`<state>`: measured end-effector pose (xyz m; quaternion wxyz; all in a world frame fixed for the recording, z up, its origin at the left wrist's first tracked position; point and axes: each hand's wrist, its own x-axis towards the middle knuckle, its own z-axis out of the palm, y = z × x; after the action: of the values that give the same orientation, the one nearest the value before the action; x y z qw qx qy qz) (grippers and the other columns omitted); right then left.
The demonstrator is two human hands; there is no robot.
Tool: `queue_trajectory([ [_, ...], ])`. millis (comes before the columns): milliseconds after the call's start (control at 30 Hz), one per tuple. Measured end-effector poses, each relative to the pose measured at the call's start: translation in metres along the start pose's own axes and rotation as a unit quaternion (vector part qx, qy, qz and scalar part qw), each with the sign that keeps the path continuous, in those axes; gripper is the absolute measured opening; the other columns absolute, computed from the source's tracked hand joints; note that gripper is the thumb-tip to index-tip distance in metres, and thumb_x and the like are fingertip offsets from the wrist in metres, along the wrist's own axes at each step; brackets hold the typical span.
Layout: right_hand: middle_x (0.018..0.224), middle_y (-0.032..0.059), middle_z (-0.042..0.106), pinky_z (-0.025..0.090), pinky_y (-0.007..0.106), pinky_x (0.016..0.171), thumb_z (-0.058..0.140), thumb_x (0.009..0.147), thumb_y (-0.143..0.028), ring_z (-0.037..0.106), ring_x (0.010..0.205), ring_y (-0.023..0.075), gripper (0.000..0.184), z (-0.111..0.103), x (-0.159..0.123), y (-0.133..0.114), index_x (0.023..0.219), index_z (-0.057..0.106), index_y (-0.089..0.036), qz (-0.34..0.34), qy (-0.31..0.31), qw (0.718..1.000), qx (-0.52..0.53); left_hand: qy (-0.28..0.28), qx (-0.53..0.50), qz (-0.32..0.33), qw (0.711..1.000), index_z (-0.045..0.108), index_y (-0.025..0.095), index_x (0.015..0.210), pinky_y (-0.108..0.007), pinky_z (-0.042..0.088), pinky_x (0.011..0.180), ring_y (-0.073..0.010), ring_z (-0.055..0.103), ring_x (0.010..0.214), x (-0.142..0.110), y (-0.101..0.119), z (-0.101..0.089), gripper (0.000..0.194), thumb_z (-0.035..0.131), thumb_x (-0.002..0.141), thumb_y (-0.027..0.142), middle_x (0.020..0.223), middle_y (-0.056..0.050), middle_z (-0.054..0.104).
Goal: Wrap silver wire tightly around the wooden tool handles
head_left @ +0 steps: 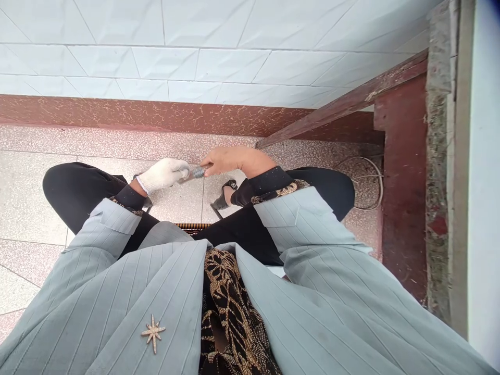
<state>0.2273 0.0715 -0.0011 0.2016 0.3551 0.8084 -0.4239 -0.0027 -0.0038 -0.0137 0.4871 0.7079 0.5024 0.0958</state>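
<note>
In the head view, the step in hand appeared to be two-handed work on a short wire-wound rod, held tilted above the tiled floor. The bare right hand gripped one end; the gloved left hand was closed on the other. The next move seemed to call for a steady right grip. The rod looked brownish, with a tight grey coil around it.

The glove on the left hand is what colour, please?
The glove is off-white, clearest in the head view.
</note>
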Motion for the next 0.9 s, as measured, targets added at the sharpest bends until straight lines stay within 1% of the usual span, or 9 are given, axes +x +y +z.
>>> queue_trajectory([
  [100,0.068,-0.002,0.062,0.037,0.029,0.066,0.067,0.091,-0.022,0.052,0.065,0.0121,0.014,-0.001,-0.004,-0.002,0.097,0.078,-0.015,-0.089,-0.138,0.984,0.073,-0.013,0.024,-0.005,1.0,0.068,0.018,0.086,-0.023,0.041,0.057,-0.0109,0.054,0.059,0.0,-0.001,-0.003,0.015,0.055,0.09,0.025,0.07,0.002,0.061],
  [167,0.069,-0.0029,0.063,0.039,0.027,0.066,0.072,0.089,-0.026,0.053,0.065,0.0113,0.014,-0.004,-0.01,-0.001,0.098,0.077,-0.016,-0.134,-0.139,0.97,0.147,-0.001,-0.007,0.013,1.0,0.068,0.017,0.09,-0.022,0.041,0.058,-0.0106,0.054,0.061,0.001,-0.002,-0.005,0.016,0.056,0.092,0.027,0.074,0.001,0.061],
  [267,0.073,-0.0024,0.065,0.043,0.027,0.065,0.079,0.085,-0.034,0.054,0.066,0.0118,0.018,-0.011,-0.021,0.002,0.093,0.075,-0.019,-0.171,0.004,0.947,0.271,0.053,-0.081,0.029,0.995,0.067,0.016,0.094,-0.022,0.04,0.056,-0.0094,0.049,0.06,0.003,-0.004,-0.007,0.019,0.057,0.094,0.032,0.074,0.001,0.058],
  [333,0.076,-0.0011,0.066,0.045,0.027,0.065,0.081,0.086,-0.039,0.054,0.067,0.0121,0.021,-0.013,-0.026,0.003,0.089,0.071,-0.02,-0.183,0.136,0.903,0.364,0.078,-0.115,0.03,0.99,0.067,0.016,0.095,-0.021,0.039,0.056,-0.0087,0.046,0.059,0.005,-0.005,-0.006,0.019,0.055,0.096,0.031,0.074,0.001,0.055],
  [433,0.079,0.0009,0.064,0.046,0.027,0.063,0.079,0.088,-0.044,0.052,0.067,0.0121,0.027,-0.013,-0.024,0.005,0.081,0.066,-0.021,-0.174,0.278,0.822,0.466,0.057,-0.123,0.017,0.991,0.066,0.016,0.094,-0.021,0.039,0.056,-0.0087,0.046,0.058,0.005,-0.003,-0.003,0.019,0.05,0.098,0.026,0.071,0.002,0.052],
  [500,0.076,0.0014,0.062,0.046,0.028,0.062,0.076,0.091,-0.042,0.05,0.065,0.0123,0.029,-0.013,-0.018,0.007,0.077,0.062,-0.022,-0.14,0.321,0.806,0.477,0.024,-0.117,-0.005,0.993,0.066,0.016,0.093,-0.021,0.037,0.054,-0.0087,0.044,0.055,0.003,0.001,0.0,0.019,0.051,0.098,0.027,0.066,0.003,0.049],
  [567,0.073,0.0016,0.059,0.045,0.029,0.062,0.073,0.094,-0.036,0.048,0.063,0.0131,0.027,-0.013,-0.012,0.01,0.076,0.059,-0.022,-0.088,0.335,0.825,0.446,-0.008,-0.11,-0.012,0.994,0.065,0.016,0.093,-0.021,0.036,0.053,-0.0086,0.042,0.053,0.0,0.005,0.001,0.019,0.051,0.097,0.028,0.063,0.004,0.048],
  [733,0.072,0.0016,0.057,0.04,0.033,0.066,0.072,0.09,-0.026,0.05,0.068,0.0161,0.01,-0.011,-0.006,0.011,0.085,0.067,-0.019,0.04,0.301,0.936,0.179,-0.013,-0.065,0.034,0.997,0.067,0.016,0.09,-0.024,0.039,0.06,-0.0096,0.047,0.06,-0.005,0.012,-0.007,0.02,0.051,0.094,0.028,0.067,0.003,0.054],
  [900,0.069,0.0006,0.059,0.034,0.032,0.065,0.069,0.089,-0.026,0.05,0.067,0.0155,0.01,-0.004,-0.001,0.008,0.089,0.076,-0.019,-0.018,0.097,0.995,0.006,0.027,0.02,0.045,0.998,0.069,0.016,0.087,-0.027,0.043,0.071,-0.0123,0.054,0.071,-0.004,0.011,-0.014,0.022,0.052,0.091,0.029,0.076,0.001,0.063],
])
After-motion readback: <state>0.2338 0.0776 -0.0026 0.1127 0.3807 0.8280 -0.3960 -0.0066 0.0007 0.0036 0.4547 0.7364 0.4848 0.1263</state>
